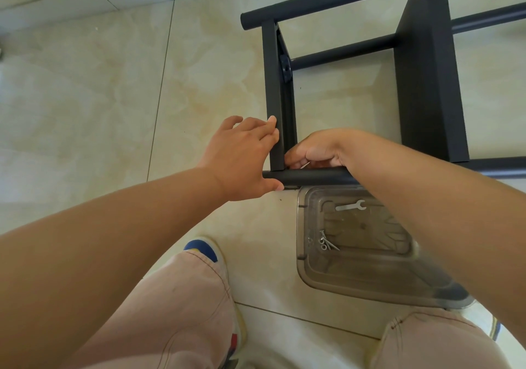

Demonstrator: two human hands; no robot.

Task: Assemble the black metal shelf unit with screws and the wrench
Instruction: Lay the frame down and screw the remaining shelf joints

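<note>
On the tiled floor [85, 98] lies the black metal shelf unit [427, 83]: matte round tubes joined by flat panels, near tube at the person's knees. Left hand [242, 158] braces the corner, fingers straight on the upright, thumb under the tube. Right hand [316, 149] curls around a small silvery part at the joint. Clear plastic tray [355, 280] just below holds a flat wrench [350, 205] and loose screws [326, 242].

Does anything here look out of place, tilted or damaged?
Nothing stands out. The shelf lies on the floor as for assembly, the wrench and screws lie inside the clear tray, nothing is spilled. The left hand steadies the frame; the right hand pinches something small and silvery at the joint.
</note>
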